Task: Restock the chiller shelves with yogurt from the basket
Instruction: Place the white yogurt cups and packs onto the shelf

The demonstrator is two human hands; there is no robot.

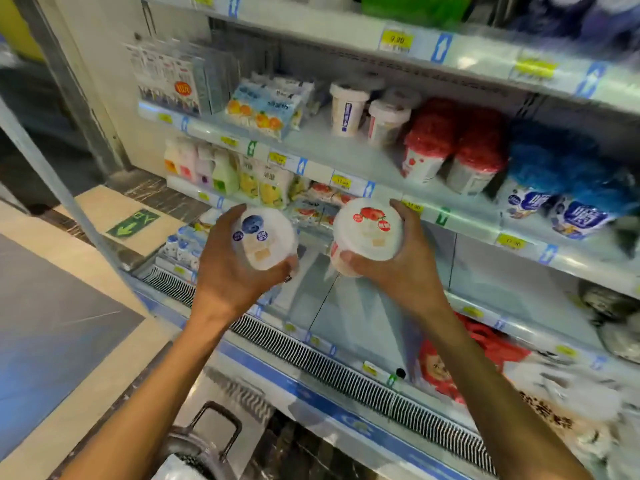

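Observation:
My left hand (228, 271) grips a white yogurt cup with a blueberry lid (261, 239), lid facing me. My right hand (401, 261) grips a second white yogurt cup with a strawberry lid (369, 232). Both cups are held up side by side in front of the chiller, just below the middle shelf's front rail (349, 183). On that shelf stand two tall white cups (348, 109), red-lidded cups (450, 147) and blue-lidded cups (540, 178). The basket's dark handle (216, 427) shows at the bottom edge, below my left forearm.
Multipack yogurts (266, 105) and cartons (173, 77) fill the left of the middle shelf. The shelf below holds small bottles and pouches (242, 174). A vent grille (329, 365) runs along the chiller's lower front. Tiled floor lies to the left.

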